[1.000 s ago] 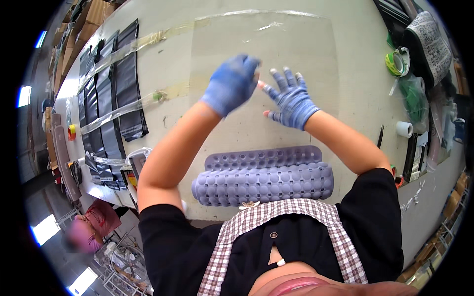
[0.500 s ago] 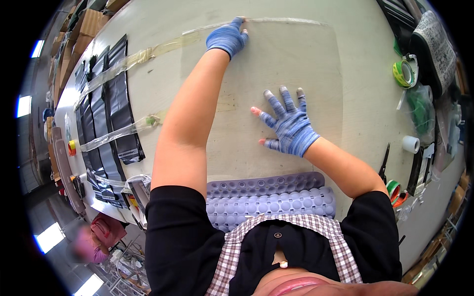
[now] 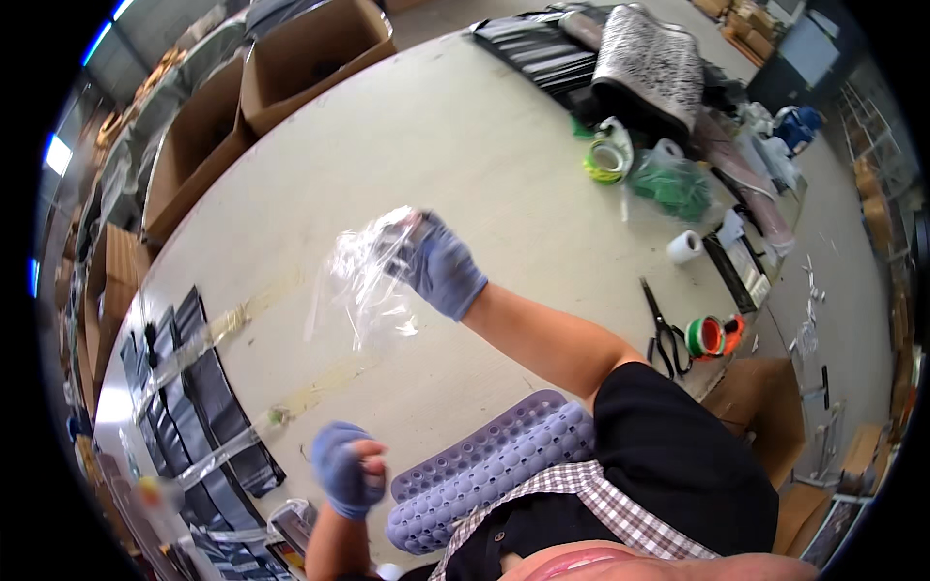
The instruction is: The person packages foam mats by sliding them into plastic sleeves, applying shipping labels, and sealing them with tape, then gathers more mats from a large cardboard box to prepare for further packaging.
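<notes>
My right hand (image 3: 438, 268), in a blue glove with bare fingertips, is closed on a crumpled clear plastic bag (image 3: 360, 283) above the middle of the table. The loose film hangs in shiny folds to the left of the hand. My left hand (image 3: 347, 469), gloved alike and slightly blurred, is closed low at the left, beside a rolled lavender bumpy mat (image 3: 494, 474). Whether anything is inside its curled fingers is hidden. The mat lies along the table's near edge, against my checked apron.
Black plastic bags (image 3: 199, 407) lie at the left under strips of clear tape. Scissors (image 3: 662, 327), tape rolls (image 3: 705, 336), a white roll (image 3: 684, 247) and green material in plastic (image 3: 670, 186) are at the right. Cardboard boxes (image 3: 315, 63) stand beyond the far edge.
The clear bag, flat on the table before, is now bunched up in my right hand. My left hand has drawn back from the far side and closed. The view has turned.
</notes>
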A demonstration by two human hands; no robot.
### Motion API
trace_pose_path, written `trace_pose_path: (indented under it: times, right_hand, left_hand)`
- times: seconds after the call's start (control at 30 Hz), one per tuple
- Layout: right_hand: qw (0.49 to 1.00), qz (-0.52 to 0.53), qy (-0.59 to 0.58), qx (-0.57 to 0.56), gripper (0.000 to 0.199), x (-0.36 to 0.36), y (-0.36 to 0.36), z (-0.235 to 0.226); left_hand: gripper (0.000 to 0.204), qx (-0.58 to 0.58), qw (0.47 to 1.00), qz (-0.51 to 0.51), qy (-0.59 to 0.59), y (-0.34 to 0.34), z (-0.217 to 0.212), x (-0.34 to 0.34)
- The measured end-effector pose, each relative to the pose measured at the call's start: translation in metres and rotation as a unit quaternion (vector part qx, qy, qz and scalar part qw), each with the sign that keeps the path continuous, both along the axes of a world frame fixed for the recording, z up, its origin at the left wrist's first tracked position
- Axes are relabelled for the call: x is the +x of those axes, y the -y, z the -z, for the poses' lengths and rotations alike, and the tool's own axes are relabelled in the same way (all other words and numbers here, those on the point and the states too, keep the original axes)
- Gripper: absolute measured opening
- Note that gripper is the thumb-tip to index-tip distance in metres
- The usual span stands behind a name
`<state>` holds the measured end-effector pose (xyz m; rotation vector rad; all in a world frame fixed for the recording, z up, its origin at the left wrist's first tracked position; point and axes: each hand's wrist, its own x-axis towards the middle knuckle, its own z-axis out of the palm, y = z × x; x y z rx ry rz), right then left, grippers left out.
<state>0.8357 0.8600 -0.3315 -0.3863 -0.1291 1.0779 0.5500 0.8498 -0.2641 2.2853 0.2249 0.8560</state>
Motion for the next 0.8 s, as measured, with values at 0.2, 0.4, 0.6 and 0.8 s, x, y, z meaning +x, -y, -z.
trace_pose_path:
  times: [0.2,0.4,0.6,0.8]
  right_hand:
    - [0.944,0.038,-0.269,0.187,0.032,0.042,0.041,-0.031]
    - [0.929,0.035,-0.357,0.089,0.021,0.022,0.069,0.059]
    - [0.986,-0.042,-0.159,-0.042,0.018,0.008,0.113,0.107]
    - [0.979,-0.067,-0.187,-0.047,0.028,-0.005,0.107,0.129]
  left_hand:
    - [0.091,-0.728,0.67,0.093,-0.116,0.031,0.074,0.038]
    - [0.064,-0.89,0.451,0.068,0.007,0.03,0.085,0.118]
    - [0.019,-0.825,0.553,-0.082,0.08,0.002,0.135,0.104]
    - [0.096,-0.85,0.525,0.028,-0.022,0.036,0.085,0.078]
